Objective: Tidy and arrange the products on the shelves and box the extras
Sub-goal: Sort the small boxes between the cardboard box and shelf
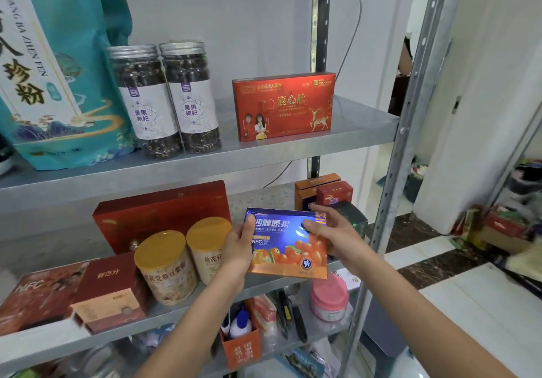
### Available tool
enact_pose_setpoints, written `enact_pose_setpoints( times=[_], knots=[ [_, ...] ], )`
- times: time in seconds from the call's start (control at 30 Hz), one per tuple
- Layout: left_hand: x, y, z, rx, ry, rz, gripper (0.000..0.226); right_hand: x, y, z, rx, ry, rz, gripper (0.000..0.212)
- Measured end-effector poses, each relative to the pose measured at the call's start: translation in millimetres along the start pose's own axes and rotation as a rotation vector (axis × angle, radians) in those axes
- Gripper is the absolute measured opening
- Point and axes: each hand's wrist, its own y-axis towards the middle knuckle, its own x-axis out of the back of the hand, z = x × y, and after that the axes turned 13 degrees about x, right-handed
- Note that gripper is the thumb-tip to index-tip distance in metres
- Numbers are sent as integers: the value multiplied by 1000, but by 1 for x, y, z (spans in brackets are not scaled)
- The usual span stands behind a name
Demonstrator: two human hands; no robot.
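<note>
— While both hands hold that blue sea-buckthorn juice box (pixel 289 242), where should it go?

— It hangs in front of the middle shelf (pixel 44 345), at about five o'clock from the red deer-print box (pixel 284 107). Left hand (pixel 239 248) has its grip closed on the left edge, right hand (pixel 331 235) on the top right corner.

— So the gap behind?

— I'd say so: between the gold-lidded tins (pixel 164 266) at nine o'clock and the small cartons (pixel 334 192) at one. Keep it upright, label forward, and slide it in without nudging the tins.
</note>
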Motion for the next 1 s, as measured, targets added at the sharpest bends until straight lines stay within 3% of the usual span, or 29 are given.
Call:
enact_pose_setpoints(
  times=[0.1,0.17,0.3,0.43,0.5,0.67,0.83,0.93,1.0],
  knots=[
    [-3,-4,0,25,-5,-45,50,-1,-13,-13,-105,96,69,74],
    [-4,-8,1,43,-17,-50,49,0,-18,-18,-127,75,58,77],
    [-4,-17,2,81,-125,-3,40,4,-20,-16,-74,78,16,65],
    [4,-22,1,79,-139,225,42,8,-21,-11,-46,116,9,52],
    [8,-24,5,67,-78,258,43,6,-22,-10,-57,132,3,52],
    [11,-24,3,43,-62,196,34,-2,-24,-9,-110,231,10,65],
    [13,-25,2,70,-57,207,41,-1,-32,-8,-182,335,93,56],
    [9,-27,1,-82,161,65,48,-8,-37,-5,-58,206,-4,58],
    [6,-33,0,-249,377,-77,61,-18,-40,-3,57,-28,-92,52]
  ],
)
